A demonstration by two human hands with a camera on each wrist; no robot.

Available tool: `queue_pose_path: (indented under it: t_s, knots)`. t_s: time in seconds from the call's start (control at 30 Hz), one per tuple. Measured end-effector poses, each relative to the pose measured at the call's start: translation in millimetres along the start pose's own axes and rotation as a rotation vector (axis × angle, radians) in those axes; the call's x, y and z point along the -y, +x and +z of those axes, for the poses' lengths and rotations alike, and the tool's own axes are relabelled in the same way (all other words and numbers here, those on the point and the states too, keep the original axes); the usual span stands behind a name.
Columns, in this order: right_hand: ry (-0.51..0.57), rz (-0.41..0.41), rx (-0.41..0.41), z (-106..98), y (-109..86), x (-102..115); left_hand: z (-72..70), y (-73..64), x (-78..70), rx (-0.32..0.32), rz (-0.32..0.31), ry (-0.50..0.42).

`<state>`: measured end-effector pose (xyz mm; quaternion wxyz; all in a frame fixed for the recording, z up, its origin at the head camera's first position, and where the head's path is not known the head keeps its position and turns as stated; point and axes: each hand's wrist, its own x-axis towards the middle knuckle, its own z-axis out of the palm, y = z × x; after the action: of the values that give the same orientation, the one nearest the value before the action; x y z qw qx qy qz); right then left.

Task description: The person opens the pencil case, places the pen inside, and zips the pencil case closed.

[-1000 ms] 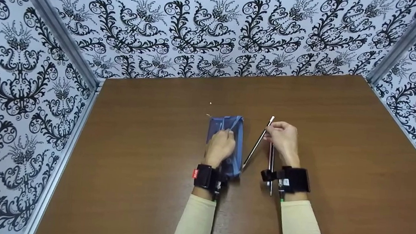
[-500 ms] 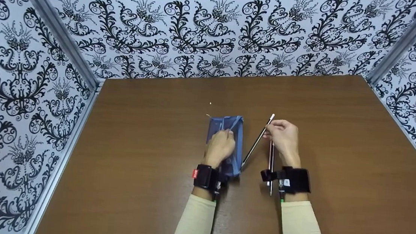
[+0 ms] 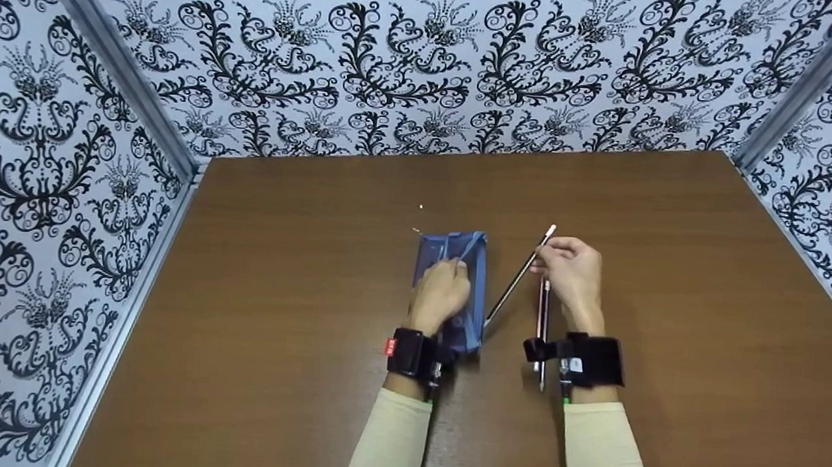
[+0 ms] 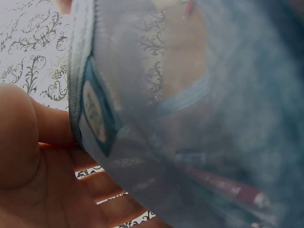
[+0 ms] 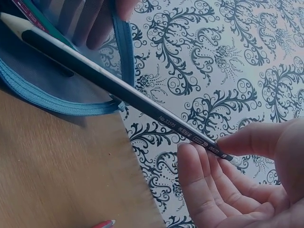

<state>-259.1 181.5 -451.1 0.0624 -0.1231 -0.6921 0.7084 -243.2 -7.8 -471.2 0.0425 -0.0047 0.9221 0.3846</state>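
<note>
My left hand [image 3: 441, 292] grips the edge of a blue mesh pencil case [image 3: 478, 291], its thumb at the zip edge in the left wrist view. The case's mouth is open toward the right, with a blue zip rim [image 5: 71, 110]. Through the mesh show a dark red pencil [image 4: 232, 186] and a green one [image 5: 56, 34]. My right hand [image 3: 572, 273] pinches a black pencil [image 3: 515, 287] near its white end. That pencil slants, its sharpened tip [image 5: 16, 26] at the case's mouth; whether it touches the case I cannot tell.
Several pencils [image 3: 544, 312] lie on the brown table [image 3: 288, 313] beneath my right wrist. Beyond the case are small light specks [image 3: 421, 206]. Patterned panels [image 3: 402, 44] stand at the back and sides.
My right hand has shifted slightly up and to the right, carrying the black pencil with it. My left hand and the pencil case stay in place.
</note>
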Motion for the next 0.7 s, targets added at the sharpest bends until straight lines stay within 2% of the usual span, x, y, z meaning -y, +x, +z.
queue_pose_path:
  t_s: [0.1,0.33,0.7]
  knots:
    - [0.013,-0.006,-0.006,0.3,0.1,-0.5,0.1,0.0,-0.1,0.001,-0.006,-0.008]
    - [0.036,-0.014,-0.007,2.5,1.2,-3.2,0.5,-1.0,-0.3,-0.029,0.04,0.02]
    - [0.036,0.009,-0.002,6.1,1.5,-2.7,0.2,-0.1,-0.1,-0.026,0.025,0.002]
